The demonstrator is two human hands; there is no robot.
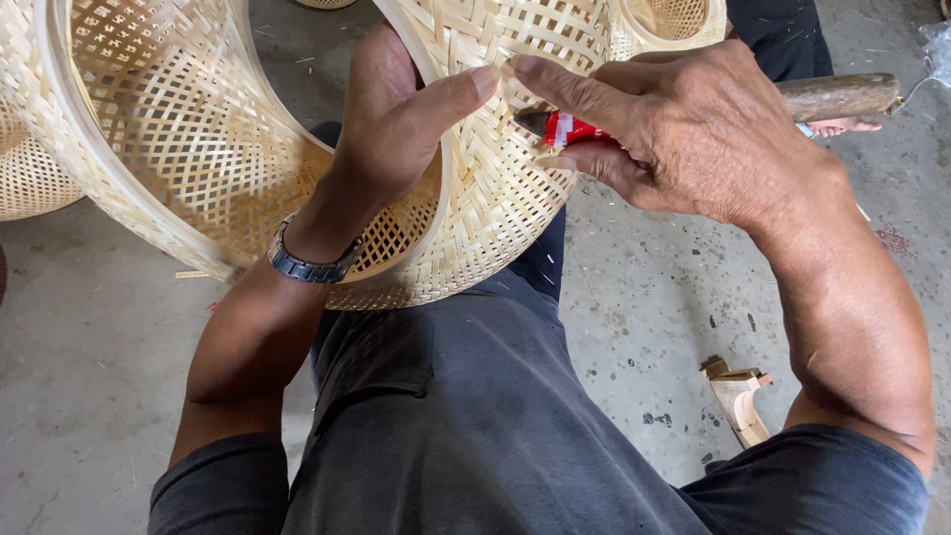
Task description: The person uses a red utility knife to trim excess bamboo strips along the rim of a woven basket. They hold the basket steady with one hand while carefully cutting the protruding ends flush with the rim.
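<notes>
The left hand (396, 119) pinches the bamboo basket (495, 198); the right hand (684, 129) grips what may be a knife (842, 96), which could slip and cut the thumb.

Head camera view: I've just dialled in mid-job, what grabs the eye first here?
The big pale woven basket fills the upper middle, held on its side over the person's lap. The left hand grips its rim with the thumb pressed on the weave, a metal wristwatch below it. From the right, the right hand holds a wooden-handled tool with a red band against the weave; a small wooden piece lies on the concrete floor.
</notes>
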